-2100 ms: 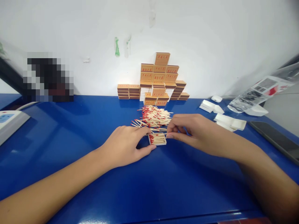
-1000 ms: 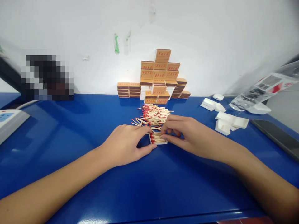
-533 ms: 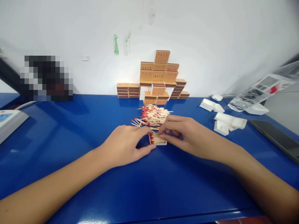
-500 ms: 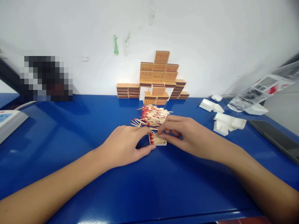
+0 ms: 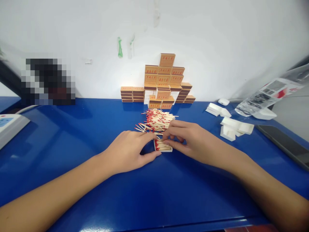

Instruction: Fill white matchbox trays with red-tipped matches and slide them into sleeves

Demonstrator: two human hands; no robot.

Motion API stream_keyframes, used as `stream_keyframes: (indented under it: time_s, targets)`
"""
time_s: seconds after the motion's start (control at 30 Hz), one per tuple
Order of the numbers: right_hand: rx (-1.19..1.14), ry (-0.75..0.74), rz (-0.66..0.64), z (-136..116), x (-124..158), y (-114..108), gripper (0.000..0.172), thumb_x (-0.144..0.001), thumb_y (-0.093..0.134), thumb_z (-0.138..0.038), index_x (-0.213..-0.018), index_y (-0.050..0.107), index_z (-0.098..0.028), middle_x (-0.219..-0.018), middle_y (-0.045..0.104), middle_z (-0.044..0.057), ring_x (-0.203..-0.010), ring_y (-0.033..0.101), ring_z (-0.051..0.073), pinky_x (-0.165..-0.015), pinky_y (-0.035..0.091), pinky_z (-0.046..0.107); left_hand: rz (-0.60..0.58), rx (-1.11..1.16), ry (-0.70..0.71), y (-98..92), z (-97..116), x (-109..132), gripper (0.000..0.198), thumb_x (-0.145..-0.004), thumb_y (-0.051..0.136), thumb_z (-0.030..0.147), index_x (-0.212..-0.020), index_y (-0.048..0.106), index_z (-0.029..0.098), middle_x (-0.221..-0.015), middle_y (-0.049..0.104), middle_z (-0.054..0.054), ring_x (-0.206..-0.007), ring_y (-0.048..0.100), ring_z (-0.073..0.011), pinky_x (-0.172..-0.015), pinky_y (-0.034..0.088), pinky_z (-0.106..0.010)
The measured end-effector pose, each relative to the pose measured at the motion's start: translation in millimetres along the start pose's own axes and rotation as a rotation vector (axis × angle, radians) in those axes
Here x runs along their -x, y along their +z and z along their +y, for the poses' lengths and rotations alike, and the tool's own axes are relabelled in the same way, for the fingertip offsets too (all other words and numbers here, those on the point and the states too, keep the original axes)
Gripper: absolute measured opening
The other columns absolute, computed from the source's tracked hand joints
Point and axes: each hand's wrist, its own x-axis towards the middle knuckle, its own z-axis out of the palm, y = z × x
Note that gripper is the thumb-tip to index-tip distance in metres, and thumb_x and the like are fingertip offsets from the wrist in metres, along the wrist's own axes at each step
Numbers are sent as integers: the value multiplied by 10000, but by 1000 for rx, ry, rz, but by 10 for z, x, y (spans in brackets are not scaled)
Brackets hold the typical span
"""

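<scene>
A small white matchbox tray lies on the blue table, with red-headed matches side by side in it. Around its left end, my left hand grips it between thumb and forefinger. My right hand is closed in a pinch over the tray's right part, thumb and forefinger at the matches; which ones it pinches is partly hidden. Just behind the tray is a heap of loose matches, with a few strays on its left side.
Stacked matchboxes stand against the wall behind the heap. At the right lie white empty trays, an earphone case, a plastic bottle and a dark phone. A white device sits at the left edge.
Both hands stay almost where they were. The right fingers have shifted very slightly at the matches in the tray.
</scene>
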Motion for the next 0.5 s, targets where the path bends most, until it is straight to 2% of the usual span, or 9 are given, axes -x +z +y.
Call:
stream_keyframes:
  time_s: [0.23, 0.37, 0.5]
  targets:
    - [107, 69, 86, 87, 10, -107, 113, -1018, 603, -208, -959, 700, -204, -890, 652, 43, -758, 599, 173, -667, 425, 295, 8, -4, 4, 11, 1, 13, 296, -956, 704, 439, -1161, 722, 226, -589, 508, 73, -511, 512, -130, -546, 338, -267]
    - [154, 159, -35, 235, 21, -112, 89, -1009, 624, -256, -987, 698, -213, -942, 651, 48, -730, 584, 170, -663, 431, 300, 15, 0, 2, -4, 17, 9, 305, -949, 712, 433, -1178, 719, 231, -583, 509, 75, -503, 506, -131, -542, 336, -267]
    - [106, 175, -90, 304, 9, -63, 131, -1032, 575, -252, -937, 656, -213, -958, 659, 53, -818, 602, 192, -720, 446, 313, 4, 12, 39, -26, 24, 14, 333, -944, 721, 406, -1229, 712, 234, -626, 577, 67, -528, 544, -134, -557, 363, -268]
